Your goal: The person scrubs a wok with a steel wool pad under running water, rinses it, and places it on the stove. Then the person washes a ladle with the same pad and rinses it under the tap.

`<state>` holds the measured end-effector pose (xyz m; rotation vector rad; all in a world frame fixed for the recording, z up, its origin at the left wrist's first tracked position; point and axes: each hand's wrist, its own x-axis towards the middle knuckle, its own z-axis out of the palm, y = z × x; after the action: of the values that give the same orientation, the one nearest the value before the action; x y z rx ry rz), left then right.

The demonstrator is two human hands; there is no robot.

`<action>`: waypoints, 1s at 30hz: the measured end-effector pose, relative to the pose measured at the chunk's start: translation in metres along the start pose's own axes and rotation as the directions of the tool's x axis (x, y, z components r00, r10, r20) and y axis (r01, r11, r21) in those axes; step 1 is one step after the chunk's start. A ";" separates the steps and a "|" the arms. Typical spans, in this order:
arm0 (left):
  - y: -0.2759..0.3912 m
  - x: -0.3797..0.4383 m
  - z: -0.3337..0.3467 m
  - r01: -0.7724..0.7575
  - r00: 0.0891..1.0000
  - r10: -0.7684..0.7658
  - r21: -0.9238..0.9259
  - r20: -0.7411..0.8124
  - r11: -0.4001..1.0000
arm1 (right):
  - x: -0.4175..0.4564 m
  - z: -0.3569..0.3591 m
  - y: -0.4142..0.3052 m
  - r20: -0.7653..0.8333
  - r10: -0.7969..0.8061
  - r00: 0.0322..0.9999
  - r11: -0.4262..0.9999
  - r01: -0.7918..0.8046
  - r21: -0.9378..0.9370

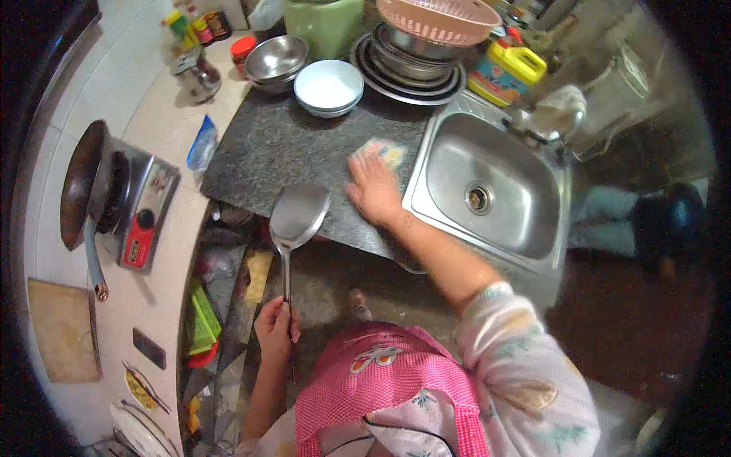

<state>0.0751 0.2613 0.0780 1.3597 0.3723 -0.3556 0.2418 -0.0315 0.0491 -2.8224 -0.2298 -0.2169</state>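
Observation:
My left hand point(277, 328) grips the long handle of a metal wok spatula point(301, 214). Its wide blade points away from me, over the front edge of the dark stone countertop point(268, 143). My right hand point(374, 185) lies palm down on a colourful patterned cloth point(388, 151), pressing it to the countertop just left of the stainless steel sink point(502, 183). The hand covers part of the cloth, and its fingers are a little blurred.
Stacked white bowls point(329, 85), metal bowls point(277, 60) and metal pans point(408, 68) under a pink basket point(440, 20) line the back. A yellow jug point(508, 74) stands behind the sink. At left, a wok point(85, 183) sits on a portable stove point(148, 217).

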 end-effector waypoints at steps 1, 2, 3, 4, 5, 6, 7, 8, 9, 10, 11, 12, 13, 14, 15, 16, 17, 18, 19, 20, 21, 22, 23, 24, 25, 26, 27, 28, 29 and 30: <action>0.000 0.003 0.003 0.005 1.000 -0.005 -0.011 -0.003 1.000 | -0.025 0.018 -0.010 -0.105 -0.074 0.992 0.994 0.082 0.071; -0.002 0.004 0.008 0.013 1.000 -0.013 -0.024 -0.005 1.000 | -0.051 0.014 -0.022 -0.135 -0.113 0.984 0.992 0.118 0.031; 0.000 0.006 0.013 0.001 1.000 -0.001 0.004 0.000 1.000 | -0.070 0.010 -0.025 -0.100 -0.140 0.985 0.983 0.150 0.102; 0.005 0.010 0.020 -0.012 1.000 0.012 0.033 0.005 0.999 | -0.084 0.006 -0.023 -0.087 -0.120 0.989 0.984 0.130 0.121; 0.009 0.013 0.028 -0.024 1.000 0.023 0.065 0.017 0.998 | -0.099 0.001 -0.017 -0.075 -0.093 0.993 0.985 0.103 0.139; 0.013 0.014 0.036 -0.030 0.998 0.027 0.046 0.056 0.999 | -0.114 -0.003 -0.006 -0.064 -0.085 0.994 0.988 0.092 0.122; 0.013 0.017 0.041 -0.048 0.995 0.042 0.061 0.096 0.997 | -0.129 -0.009 0.006 -0.053 -0.080 0.995 0.991 0.085 0.105; 0.013 0.020 0.045 -0.066 0.989 0.056 0.074 0.135 0.995 | -0.146 -0.015 0.018 -0.042 -0.075 0.996 0.993 0.078 0.089; 0.013 0.023 0.050 -0.088 0.981 0.072 0.085 0.182 0.992 | -0.166 -0.025 0.027 -0.021 -0.018 1.000 0.999 0.018 0.046; 0.009 0.026 0.053 -0.101 0.973 0.081 0.083 0.216 0.991 | -0.186 -0.037 0.035 -0.003 0.034 0.999 0.999 -0.034 0.003; 0.009 0.026 0.059 -0.064 0.977 0.041 0.103 0.211 0.993 | -0.205 -0.047 0.043 0.015 0.078 0.997 0.996 -0.077 -0.040; 0.012 0.024 0.066 -0.023 0.979 -0.003 0.126 0.205 0.992 | -0.227 -0.054 0.054 0.048 0.185 0.982 0.977 -0.178 -0.113; 0.012 0.023 0.073 0.017 0.978 -0.048 0.150 0.202 0.989 | -0.250 -0.062 0.065 0.072 0.294 0.953 0.942 -0.276 -0.189; 0.009 0.023 0.077 0.020 0.972 -0.051 0.134 0.231 0.991 | -0.277 -0.065 0.081 0.047 0.357 0.933 0.920 -0.342 -0.191; 0.006 0.023 0.082 0.034 0.968 -0.065 0.130 0.243 0.991 | -0.303 -0.069 0.098 0.021 0.416 0.909 0.894 -0.404 -0.190; 0.002 0.024 0.086 0.046 0.965 -0.076 0.123 0.250 0.991 | -0.322 -0.075 0.112 0.009 0.449 0.894 0.875 -0.437 -0.205; -0.002 0.024 0.091 0.057 0.962 -0.087 0.120 0.258 0.991 | -0.342 -0.080 0.125 -0.006 0.483 0.875 0.854 -0.473 -0.218; -0.001 0.023 0.098 0.054 0.958 -0.093 0.147 0.270 0.988 | -0.363 -0.082 0.136 -0.027 0.564 0.825 0.799 -0.554 -0.235; 0.000 0.022 0.104 0.047 0.956 -0.093 0.171 0.278 0.984 | -0.381 -0.083 0.147 -0.052 0.634 0.772 0.740 -0.624 -0.249; 0.001 0.020 0.109 0.039 0.954 -0.094 0.193 0.284 0.980 | -0.397 -0.086 0.162 -0.108 0.610 0.785 0.746 -0.615 -0.254; 0.003 0.018 0.114 0.015 0.950 -0.079 0.208 0.302 0.978 | -0.411 -0.087 0.173 -0.142 0.651 0.745 0.704 -0.663 -0.254; 0.005 0.017 0.118 -0.011 0.944 -0.063 0.221 0.323 0.975 | -0.422 -0.088 0.182 -0.178 0.689 0.703 0.658 -0.709 -0.253; 0.006 0.016 0.122 -0.037 0.938 -0.046 0.232 0.344 0.972 | -0.432 -0.087 0.191 -0.214 0.722 0.658 0.611 -0.751 -0.251; 0.007 0.016 0.125 -0.062 0.913 -0.020 0.186 0.407 0.981 | -0.432 -0.093 0.196 -0.213 0.773 0.598 0.552 -0.799 -0.239; 0.008 0.015 0.130 -0.056 0.919 -0.028 0.201 0.394 0.978 | -0.437 -0.094 0.203 -0.234 0.765 0.600 0.556 -0.799 -0.231; 0.010 0.013 0.135 -0.051 0.925 -0.036 0.215 0.379 0.975 | -0.443 -0.093 0.211 -0.254 0.757 0.602 0.560 -0.798 -0.222; 0.011 0.011 0.141 -0.045 0.929 -0.043 0.228 0.367 0.973 | -0.447 -0.095 0.217 -0.277 0.748 0.603 0.563 -0.798 -0.216; 0.009 0.011 0.146 -0.058 0.927 -0.036 0.237 0.373 0.970 | -0.443 -0.105 0.220 -0.293 0.771 0.565 0.539 -0.825 -0.172; 0.008 0.011 0.151 -0.057 0.923 -0.036 0.226 0.384 0.972 | -0.450 -0.103 0.230 -0.343 0.768 0.541 0.521 -0.839 -0.158; 0.007 0.011 0.157 -0.055 0.918 -0.036 0.216 0.395 0.975 | -0.462 -0.099 0.245 -0.391 0.762 0.516 0.503 -0.852 -0.143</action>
<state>0.0964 0.1078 0.1054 1.4663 -0.0154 -0.6686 -0.1768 -0.3550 -0.0065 -2.7716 1.3311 -0.4475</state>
